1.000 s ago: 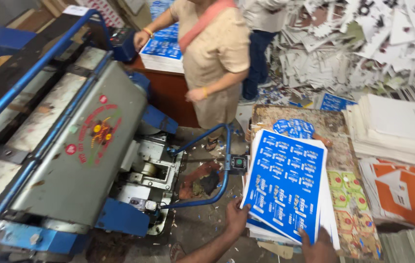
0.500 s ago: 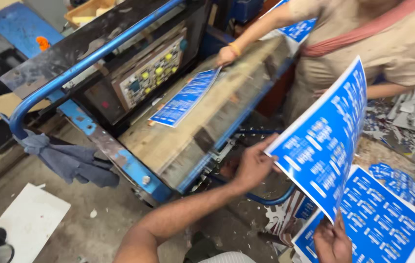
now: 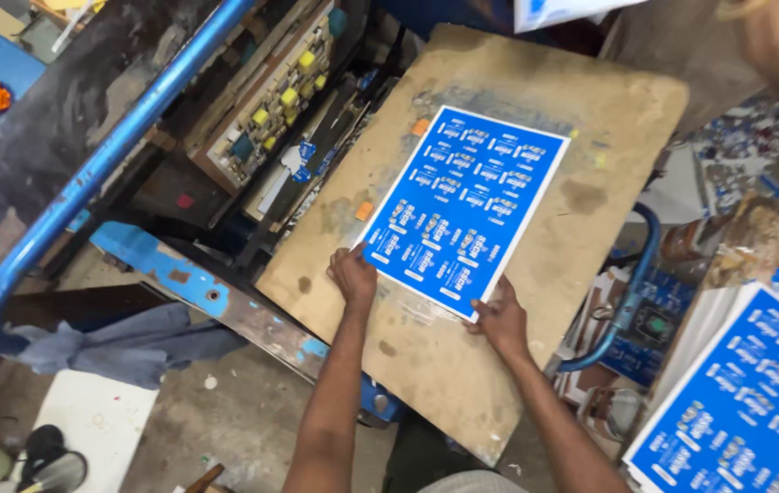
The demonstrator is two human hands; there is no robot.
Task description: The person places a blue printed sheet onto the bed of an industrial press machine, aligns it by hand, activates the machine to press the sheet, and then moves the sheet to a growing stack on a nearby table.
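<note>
Both hands, left hand [image 3: 353, 274] and right hand [image 3: 499, 318], press flat fingers on the thin, floppy blue printed paper sheet's [image 3: 463, 210] six-o'clock corners, gripping nothing, atop the worn brown board counter [image 3: 590, 228].

Blue rail [image 3: 106, 160] — grey rag [image 3: 125, 340].
</note>
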